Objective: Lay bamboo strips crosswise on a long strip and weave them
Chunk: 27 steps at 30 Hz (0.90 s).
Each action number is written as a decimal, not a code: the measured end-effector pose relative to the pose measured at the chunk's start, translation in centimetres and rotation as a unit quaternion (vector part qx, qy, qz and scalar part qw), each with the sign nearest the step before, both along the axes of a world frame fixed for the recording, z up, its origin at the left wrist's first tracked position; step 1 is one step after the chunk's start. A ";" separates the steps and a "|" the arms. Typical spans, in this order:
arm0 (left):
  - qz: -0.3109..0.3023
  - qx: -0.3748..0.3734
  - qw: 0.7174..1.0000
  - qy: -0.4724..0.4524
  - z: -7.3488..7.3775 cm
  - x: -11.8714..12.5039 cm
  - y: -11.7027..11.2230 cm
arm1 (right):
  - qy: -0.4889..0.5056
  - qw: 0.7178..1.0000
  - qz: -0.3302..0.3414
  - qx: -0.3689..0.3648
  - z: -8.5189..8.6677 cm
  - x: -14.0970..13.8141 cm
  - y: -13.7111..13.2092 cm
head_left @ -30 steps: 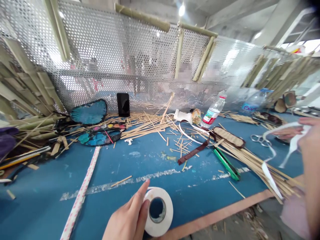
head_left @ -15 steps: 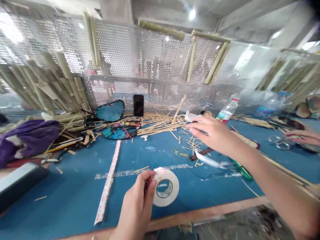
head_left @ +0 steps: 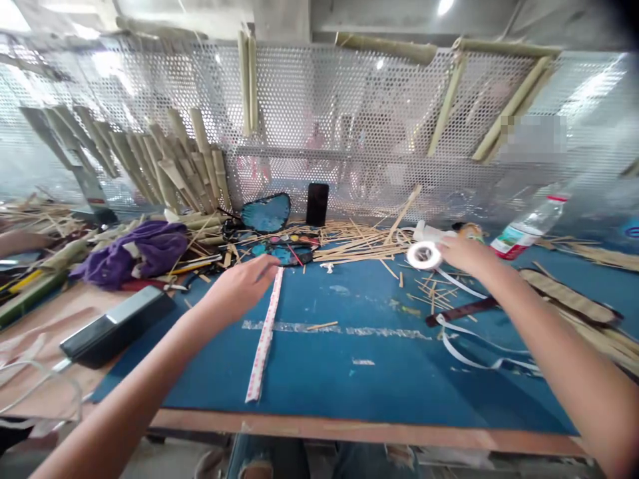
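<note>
My right hand (head_left: 463,251) is stretched out over the blue table mat (head_left: 349,372) and is closed on a white tape roll (head_left: 422,255), held just above scattered bamboo slivers. My left hand (head_left: 243,285) reaches forward with its fingers stretched out, holding nothing, right at the far end of a long white-and-red tape strip (head_left: 263,342) stuck lengthwise on the mat. Loose white backing ribbon (head_left: 479,359) curls on the mat below my right forearm.
A heap of bamboo strips (head_left: 349,243), a paint palette (head_left: 284,253), a blue fan (head_left: 266,211) and a black phone (head_left: 317,204) lie along the perforated metal screen (head_left: 349,120). Purple cloth (head_left: 144,246) and a dark box (head_left: 117,326) sit left; a water bottle (head_left: 524,229) right. Another person's hand (head_left: 14,241) is far left.
The tape roll went from my left hand to my right, which carried it up and to the right. My left hand let go and reached forward to the strip. The view swung left.
</note>
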<state>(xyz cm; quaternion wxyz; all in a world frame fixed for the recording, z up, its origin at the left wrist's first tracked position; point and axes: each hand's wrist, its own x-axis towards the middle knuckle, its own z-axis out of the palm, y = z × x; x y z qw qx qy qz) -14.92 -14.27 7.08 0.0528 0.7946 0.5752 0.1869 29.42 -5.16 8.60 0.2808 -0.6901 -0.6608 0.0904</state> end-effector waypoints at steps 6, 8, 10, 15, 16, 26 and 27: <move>-0.063 -0.018 0.992 0.104 -5.3 -1.4 5.9 | -0.047 0.989 0.134 -0.047 -1.8 -3.4 -0.6; -0.051 -0.001 0.994 0.101 -6.0 -1.3 7.1 | -0.053 0.971 0.220 -0.075 -2.1 -7.9 -0.9; -0.039 0.010 0.995 0.092 -6.2 -1.4 7.9 | -0.103 0.947 0.299 -0.062 -2.0 -12.6 -1.0; -0.063 0.001 0.995 0.072 -6.2 -2.6 8.2 | -0.115 0.884 0.453 0.030 -3.0 -21.7 -2.7; -0.081 -0.005 0.994 0.073 -6.1 -2.8 8.0 | -0.096 0.866 0.489 0.034 -3.7 -23.0 -3.6; -0.215 -0.068 0.963 0.145 -7.8 -4.3 7.2 | -0.110 0.727 0.660 0.155 -9.6 -27.2 -12.6; -0.208 -0.076 0.964 0.150 -7.7 -4.4 7.3 | -0.107 0.726 0.658 0.167 -9.6 -27.2 -12.5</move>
